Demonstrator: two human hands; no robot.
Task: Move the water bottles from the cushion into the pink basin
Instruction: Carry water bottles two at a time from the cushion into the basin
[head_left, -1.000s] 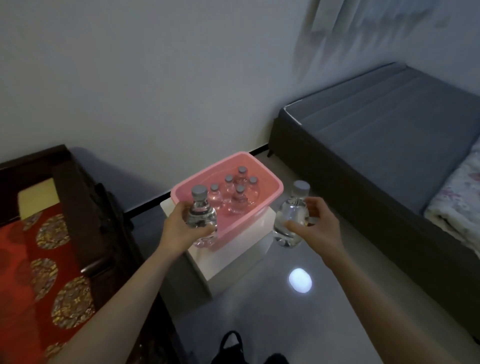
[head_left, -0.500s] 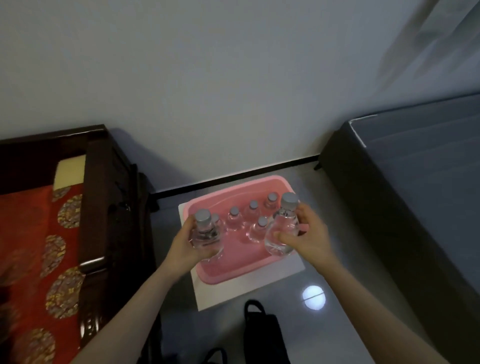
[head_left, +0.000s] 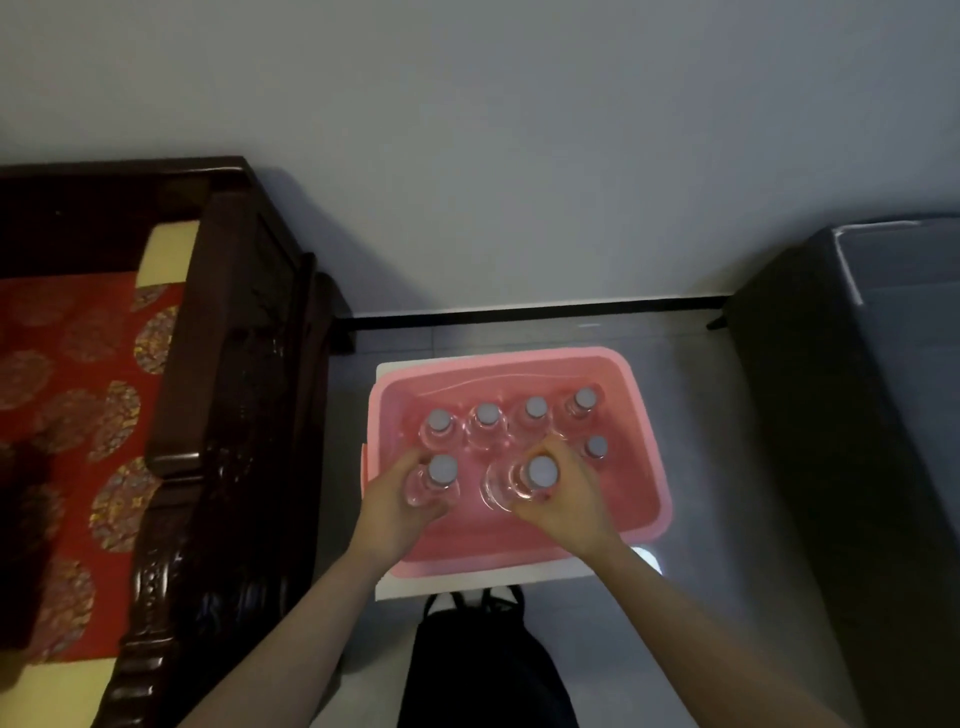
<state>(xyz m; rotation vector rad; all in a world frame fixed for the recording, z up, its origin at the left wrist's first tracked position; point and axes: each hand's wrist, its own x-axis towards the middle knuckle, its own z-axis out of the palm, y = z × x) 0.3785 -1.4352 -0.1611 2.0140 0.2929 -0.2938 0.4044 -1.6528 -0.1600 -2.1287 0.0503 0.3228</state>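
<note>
At far left the red patterned cushion (head_left: 67, 415) lies in a dark carved wooden seat (head_left: 228, 364) with no bottle visible on it. Beside the seat, the pink basin (head_left: 644, 415) sits on a white stand (head_left: 467, 579). The left hand (head_left: 395, 509) has its fingers curled round a clear grey-capped bottle (head_left: 434, 483) inside the basin's near left part. The right hand (head_left: 566, 499) is wrapped the same way round a second bottle (head_left: 519, 480) just beside it. Whether either bottle touches the basin floor cannot be told. Behind them a row of four bottles (head_left: 485, 415) stands upright, with a fifth bottle (head_left: 596, 447) at the right. A black bag (head_left: 483, 665) lies below the stand, and a dark bed (head_left: 857, 415) fills the right edge.
</note>
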